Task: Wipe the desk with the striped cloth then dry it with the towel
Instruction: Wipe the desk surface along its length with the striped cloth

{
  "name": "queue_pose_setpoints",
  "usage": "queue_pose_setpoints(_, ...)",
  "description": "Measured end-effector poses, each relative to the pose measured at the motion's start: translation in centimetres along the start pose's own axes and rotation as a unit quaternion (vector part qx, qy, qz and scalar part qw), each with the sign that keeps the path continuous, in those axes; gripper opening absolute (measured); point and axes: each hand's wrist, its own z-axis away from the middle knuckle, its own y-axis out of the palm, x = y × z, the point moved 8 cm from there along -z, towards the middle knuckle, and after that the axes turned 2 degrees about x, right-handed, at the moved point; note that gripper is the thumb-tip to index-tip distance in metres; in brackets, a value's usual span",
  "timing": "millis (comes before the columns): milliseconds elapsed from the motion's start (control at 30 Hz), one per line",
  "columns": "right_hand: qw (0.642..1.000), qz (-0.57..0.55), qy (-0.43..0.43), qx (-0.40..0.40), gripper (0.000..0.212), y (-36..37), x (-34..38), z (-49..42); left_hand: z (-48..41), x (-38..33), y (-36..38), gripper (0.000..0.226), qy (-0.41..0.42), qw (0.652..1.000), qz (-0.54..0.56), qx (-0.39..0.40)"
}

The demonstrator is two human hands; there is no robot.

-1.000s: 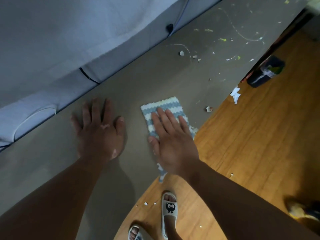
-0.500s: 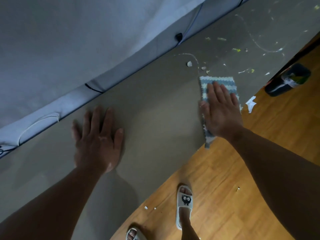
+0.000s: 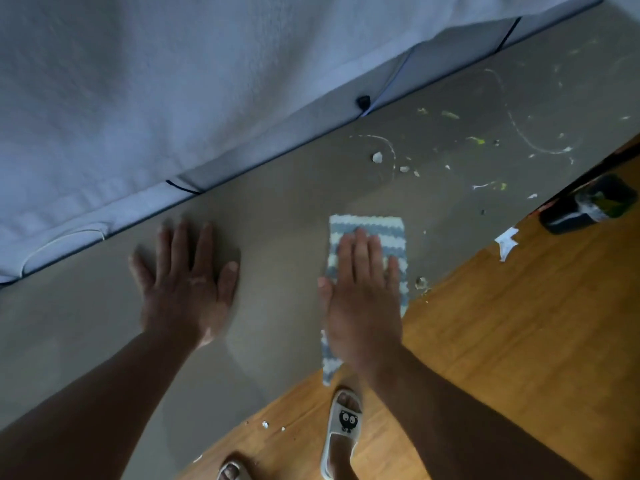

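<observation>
Pressing flat on the striped cloth (image 3: pixel 379 226), the right hand (image 3: pixel 363 299) is laid with its fingers (image 3: pixel 360 247) straight and together. Nothing is gripped, and the cloth is held down by palm pressure alone. The cloth is positioned on the tabletop (image 3: pixel 284 209) near its front edge, with its long axis aligned with the hand and forearm, running from the front edge toward the back. Its near end is seen to overhang the edge above the floor (image 3: pixel 502 341). The left hand (image 3: pixel 187 285) is spread flat on bare tabletop, well apart to the left, with fingers extended and nothing held. The smears and crumbs (image 3: pixel 377 156) are located beyond the right fingertips and to the right, so the right hand is the nearer one. A push forward and rightward, roughly along the cloth's long axis, is judged to be required next. No towel can be identified with certainty.
</observation>
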Motion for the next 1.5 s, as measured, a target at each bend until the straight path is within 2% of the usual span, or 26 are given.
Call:
queue_pose_setpoints(167, 0.986, 0.015, -0.165, 0.019, 0.068, 0.7, 4.0, -0.7, -0.8, -3.5, -0.2, 0.076, 0.036, 0.999, 0.011, -0.013)
queue_pose_setpoints(300, 0.977, 0.007, -0.212, 0.016, 0.066, -0.2, 2.8, -4.3, -2.6, -6.6, -0.5, 0.076, 0.058, 0.998, 0.011, -0.016)
queue_pose_setpoints(633, 0.993, 0.045, -0.103, 0.040, 0.073, -3.5, -6.4, -17.2, -5.7, -10.5, -0.5, 0.083, 0.055, 0.998, -0.010, 0.005)
queue_pose_setpoints(800, 1.000, -0.001, -0.003, 0.027, 0.067, -3.5, -5.4, -17.2, -5.6, -10.6, -0.7, 0.081, 0.058, 0.998, -0.007, 0.010)
queue_pose_setpoints(867, 0.999, -0.003, -0.033, 0.028, 0.065, -2.9, -2.6, -15.4, -5.7, -10.7, -0.8, 0.081, 0.057, 0.998, -0.004, 0.013)
queue_pose_setpoints(967, 0.990, 0.018, -0.128, 0.051, 0.065, -1.7, 0.9, -13.6, -5.8, -10.8, -0.9, 0.082, 0.060, 0.998, -0.005, 0.017)
queue_pose_setpoints(1100, 0.982, 0.015, -0.186, 0.033, 0.062, -2.4, 1.3, -15.8, -5.8, -10.8, -0.9, 0.082, 0.063, 0.998, -0.011, 0.016)
queue_pose_setpoints(1200, 0.982, 0.040, -0.168, 0.071, 0.066, -2.5, -0.7, -19.1, -5.8, -10.8, -0.7, 0.081, 0.062, 0.998, -0.019, 0.025)
queue_pose_setpoints(1500, 0.999, 0.031, -0.002, 0.028, 0.070, -5.5, -11.1, -23.7, -5.8, -10.5, -0.5, 0.084, 0.057, 0.998, -0.020, 0.029)
